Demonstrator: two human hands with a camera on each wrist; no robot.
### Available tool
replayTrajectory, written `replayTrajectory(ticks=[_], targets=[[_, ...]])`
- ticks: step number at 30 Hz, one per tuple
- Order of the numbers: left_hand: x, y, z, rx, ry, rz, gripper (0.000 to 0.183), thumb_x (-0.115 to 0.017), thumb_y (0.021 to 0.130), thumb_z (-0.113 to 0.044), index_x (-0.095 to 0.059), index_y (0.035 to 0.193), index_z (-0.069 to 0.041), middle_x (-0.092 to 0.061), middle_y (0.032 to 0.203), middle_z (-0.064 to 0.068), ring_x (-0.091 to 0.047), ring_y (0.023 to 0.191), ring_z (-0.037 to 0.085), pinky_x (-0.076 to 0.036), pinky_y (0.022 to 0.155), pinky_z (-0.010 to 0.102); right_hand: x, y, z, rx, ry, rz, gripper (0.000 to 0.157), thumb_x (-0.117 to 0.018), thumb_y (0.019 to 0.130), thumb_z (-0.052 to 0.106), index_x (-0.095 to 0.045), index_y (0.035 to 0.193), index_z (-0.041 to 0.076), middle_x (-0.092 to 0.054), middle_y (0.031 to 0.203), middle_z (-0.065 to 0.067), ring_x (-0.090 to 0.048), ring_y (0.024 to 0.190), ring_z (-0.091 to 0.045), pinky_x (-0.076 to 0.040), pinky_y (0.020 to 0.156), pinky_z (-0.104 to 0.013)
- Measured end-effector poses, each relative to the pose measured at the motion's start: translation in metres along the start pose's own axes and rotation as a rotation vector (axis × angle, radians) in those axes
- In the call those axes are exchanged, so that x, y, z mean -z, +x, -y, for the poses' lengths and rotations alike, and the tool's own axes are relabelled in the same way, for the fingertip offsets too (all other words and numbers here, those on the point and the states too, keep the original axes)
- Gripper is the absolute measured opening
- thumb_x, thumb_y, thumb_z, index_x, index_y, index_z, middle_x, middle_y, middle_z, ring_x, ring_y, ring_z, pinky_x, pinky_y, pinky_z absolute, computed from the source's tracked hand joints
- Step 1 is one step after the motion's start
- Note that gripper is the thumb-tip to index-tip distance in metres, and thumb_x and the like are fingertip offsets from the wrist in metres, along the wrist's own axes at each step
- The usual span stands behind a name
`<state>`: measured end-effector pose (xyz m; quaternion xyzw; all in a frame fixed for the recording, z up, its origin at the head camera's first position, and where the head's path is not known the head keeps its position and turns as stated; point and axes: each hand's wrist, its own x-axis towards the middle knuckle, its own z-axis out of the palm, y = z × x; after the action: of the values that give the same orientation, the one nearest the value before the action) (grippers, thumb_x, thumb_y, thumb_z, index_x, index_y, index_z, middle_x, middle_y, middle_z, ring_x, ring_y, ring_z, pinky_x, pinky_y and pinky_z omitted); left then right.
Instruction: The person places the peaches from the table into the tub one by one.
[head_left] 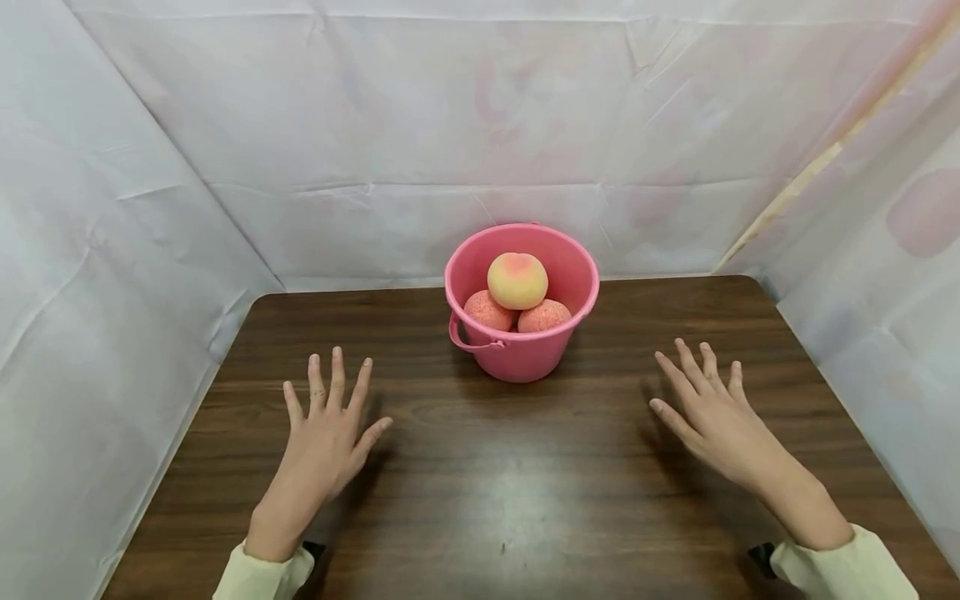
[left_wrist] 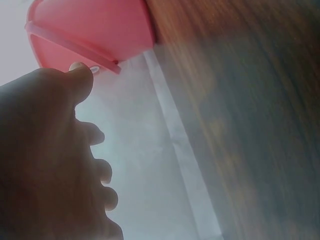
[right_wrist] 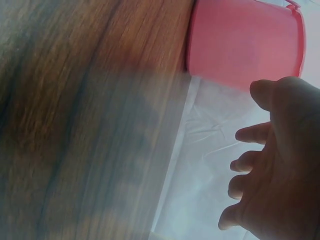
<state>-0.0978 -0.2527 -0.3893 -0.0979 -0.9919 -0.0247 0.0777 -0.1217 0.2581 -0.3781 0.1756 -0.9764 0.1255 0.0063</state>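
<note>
A pink bucket (head_left: 521,358) stands upright near the back of the table, its handle (head_left: 472,340) hanging down at the front left. Inside it, a yellow peach with a reddish top (head_left: 517,282) rests on two pinkish-red round fruits, one on the left (head_left: 487,310) and one on the right (head_left: 545,316). To the bucket's left is my left hand (head_left: 322,446), palm down with fingers spread, holding nothing. My right hand (head_left: 720,425) is likewise spread on the other side, apart from the bucket and holding nothing. Both wrist views also show the bucket beyond the fingers.
The dark wooden table (head_left: 510,483) has rounded back corners. White sheeting with pink patches (head_left: 420,125) rises behind it and along both sides. Dark bands show by the cuffs of both pale sleeves (head_left: 262,575).
</note>
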Motion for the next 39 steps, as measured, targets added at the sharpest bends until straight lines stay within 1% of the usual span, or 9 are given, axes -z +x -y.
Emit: replayTrajectory(ticks=[7,10,16,21,25,29,32,35,39], targets=[[-0.0026,0.0005,0.0011,0.009,-0.005,0.017,0.085,-0.047,0.097,-0.059,-0.004,0.160,-0.021,0.006,0.165,0.022,0.016,0.150,0.045,-0.002,0.110,0.081,-0.0007,-0.0035,0.0007,0.001,-0.001,0.004,0.071,-0.045,0.104,0.044,-0.009,0.160,0.019,0.001,0.166,-0.017,0.011,0.151,-0.043,0.015,0.113,-0.073],[-0.0031,0.0001,0.0009,0.013,-0.010,0.025,0.085,-0.046,0.097,-0.059,-0.002,0.160,-0.022,0.008,0.165,0.021,0.017,0.150,0.044,-0.001,0.110,0.081,-0.0009,-0.0050,0.0006,-0.002,-0.006,-0.011,0.070,-0.045,0.104,0.043,-0.010,0.160,0.019,0.000,0.166,-0.017,0.010,0.151,-0.043,0.015,0.113,-0.073],[-0.0001,0.0033,-0.0001,0.003,-0.004,0.011,0.083,-0.046,0.097,-0.059,-0.007,0.160,-0.021,0.006,0.165,0.021,0.016,0.151,0.043,-0.004,0.111,0.080,-0.0013,-0.0059,0.0009,-0.002,-0.005,-0.026,0.070,-0.046,0.103,0.043,-0.012,0.160,0.020,-0.001,0.166,-0.016,0.007,0.151,-0.045,0.012,0.113,-0.074],[0.0005,0.0052,-0.0002,0.007,0.009,0.018,0.084,-0.048,0.097,-0.058,-0.008,0.160,-0.020,0.010,0.165,0.019,0.017,0.150,0.043,-0.004,0.110,0.081,-0.0030,-0.0065,0.0008,-0.008,0.004,-0.006,0.070,-0.045,0.104,0.043,-0.009,0.160,0.020,0.000,0.166,-0.017,0.007,0.151,-0.047,0.014,0.112,-0.074],[-0.0009,0.0046,0.0006,0.013,0.006,0.025,0.085,-0.048,0.097,-0.058,-0.007,0.160,-0.020,0.010,0.165,0.020,0.017,0.150,0.044,-0.003,0.110,0.081,-0.0030,-0.0065,0.0005,-0.019,0.004,0.002,0.070,-0.044,0.104,0.044,-0.010,0.160,0.021,-0.001,0.166,-0.017,0.007,0.151,-0.046,0.015,0.113,-0.073],[-0.0021,0.0058,0.0006,0.010,0.001,0.028,0.085,-0.048,0.097,-0.058,-0.005,0.160,-0.021,0.011,0.165,0.019,0.017,0.150,0.044,-0.004,0.110,0.081,-0.0027,-0.0069,-0.0003,-0.023,0.001,-0.004,0.070,-0.044,0.104,0.044,-0.011,0.160,0.020,-0.003,0.166,-0.017,0.008,0.151,-0.046,0.012,0.112,-0.075],[-0.0021,0.0070,0.0002,0.000,0.003,0.015,0.085,-0.049,0.097,-0.058,-0.006,0.160,-0.021,0.008,0.165,0.021,0.016,0.150,0.044,-0.005,0.110,0.081,-0.0027,-0.0076,-0.0014,-0.026,0.001,-0.007,0.070,-0.045,0.104,0.043,-0.011,0.160,0.020,-0.003,0.166,-0.018,0.008,0.151,-0.046,0.009,0.112,-0.077],[-0.0022,0.0079,0.0000,-0.004,0.001,0.001,0.085,-0.050,0.097,-0.057,-0.007,0.160,-0.020,0.007,0.165,0.021,0.015,0.150,0.045,-0.006,0.110,0.081,-0.0021,-0.0076,-0.0021,-0.022,0.004,-0.013,0.069,-0.045,0.104,0.042,-0.011,0.160,0.020,-0.003,0.166,-0.018,0.008,0.151,-0.045,0.010,0.112,-0.077],[-0.0027,0.0086,0.0001,-0.002,-0.002,0.011,0.085,-0.049,0.097,-0.058,-0.005,0.160,-0.021,0.009,0.165,0.020,0.016,0.150,0.044,-0.005,0.110,0.081,-0.0018,-0.0073,-0.0022,-0.020,0.003,-0.015,0.069,-0.045,0.104,0.042,-0.011,0.160,0.019,-0.003,0.166,-0.018,0.008,0.151,-0.046,0.011,0.112,-0.076]])
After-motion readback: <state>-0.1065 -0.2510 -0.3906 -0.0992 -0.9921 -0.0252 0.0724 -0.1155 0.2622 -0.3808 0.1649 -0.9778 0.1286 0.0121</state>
